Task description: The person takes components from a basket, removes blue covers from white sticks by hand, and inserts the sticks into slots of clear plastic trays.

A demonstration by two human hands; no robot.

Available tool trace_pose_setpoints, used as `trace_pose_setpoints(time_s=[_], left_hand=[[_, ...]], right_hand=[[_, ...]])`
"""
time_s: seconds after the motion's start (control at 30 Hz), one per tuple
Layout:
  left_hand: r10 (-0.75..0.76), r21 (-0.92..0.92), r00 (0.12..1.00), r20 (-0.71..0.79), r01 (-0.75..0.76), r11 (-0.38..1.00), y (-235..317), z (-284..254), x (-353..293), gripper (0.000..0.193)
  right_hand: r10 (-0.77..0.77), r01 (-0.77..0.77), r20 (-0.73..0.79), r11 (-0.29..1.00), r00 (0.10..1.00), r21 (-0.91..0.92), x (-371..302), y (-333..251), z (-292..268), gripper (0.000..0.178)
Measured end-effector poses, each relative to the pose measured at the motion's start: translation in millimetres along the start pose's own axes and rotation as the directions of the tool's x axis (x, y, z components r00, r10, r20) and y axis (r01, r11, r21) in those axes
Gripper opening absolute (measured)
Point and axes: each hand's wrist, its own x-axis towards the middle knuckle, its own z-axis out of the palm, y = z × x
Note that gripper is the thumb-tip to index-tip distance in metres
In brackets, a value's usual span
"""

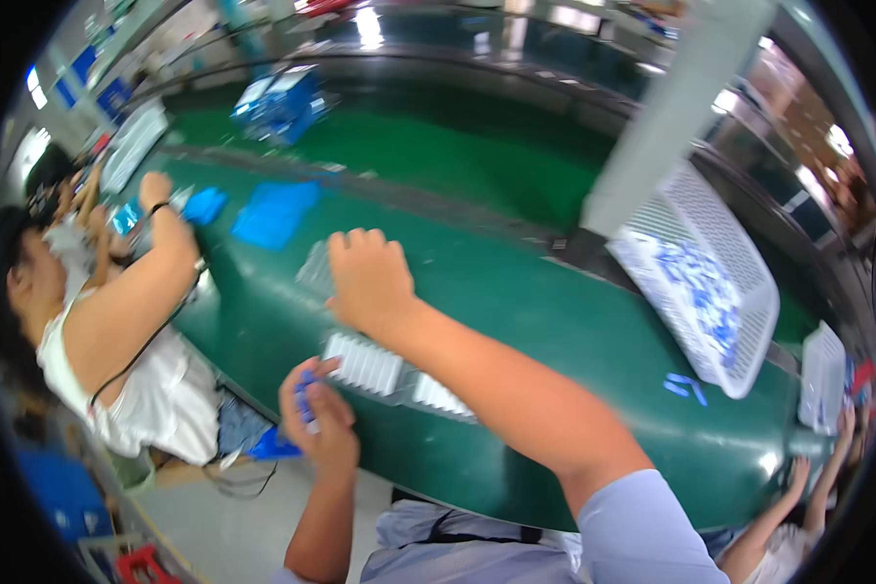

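A worker at a glossy green desk [516, 326] pinches a few slim blue-and-white sticks [308, 401] in the left hand [323, 420], just beside a white ribbed tray [363, 367]. The right hand [372, 284] reaches across the body with fingers curled downward at a crumpled piece of clear plastic [313, 267]; whether it grips the plastic cannot be told (the picture is blurred there). A second white ribbed tray [440, 394] lies partly hidden beneath the right forearm.

Good handling here looks like a matter of a light, even pinch, with the sticks lined up in the fingers and the tray lying flat; the thin plastic is probably best lifted by one edge, and the right forearm kept high enough to miss the ridges.

The desk's curved near edge runs close under the left hand, so a dropped stick could roll off. To the left, a co-worker's bent arm [151, 287] and a flat blue plastic sheet [275, 214] narrow the room. The wider stretch of green opens rightward, toward a tilted white perforated plastic basket [757, 326] and some loose blue sticks [686, 387].
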Motion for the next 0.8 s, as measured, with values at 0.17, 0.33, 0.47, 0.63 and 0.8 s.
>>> trace_pose_setpoints(time_s=[0.17, 0.33, 0.47, 0.63, 0.8], left_hand=[[-0.005, 0.029, 0.997, -0.080, 0.008, 1.000, 8, -10, 2, 0.034], [0.057, 0.043, 0.998, -0.012, -0.056, 0.997, 2, 0, 1, 0.036], [0.110, 0.109, 0.994, 0.005, -0.110, 0.988, 15, 13, -21, 0.034], [-0.434, -0.220, 0.684, 0.586, 0.650, 0.728, 72, 64, -82, 0.044], [-0.510, 0.073, 0.011, 0.860, 0.987, 0.145, 73, 116, -96, 0.045]], right_hand=[[0.111, -0.115, -0.050, 0.989, 0.993, -0.088, -42, 75, -65, 0.076], [0.142, -0.144, -0.080, 0.989, 0.987, -0.021, -174, 137, -139, 0.087], [0.269, -0.271, 0.038, 0.961, 0.962, 0.056, -280, 140, -178, 0.086], [0.209, -0.233, 0.143, 0.955, 0.967, 0.182, -359, 129, -194, 0.082], [0.246, -0.248, 0.038, 0.953, 0.969, 0.175, -372, 119, -189, 0.071]])
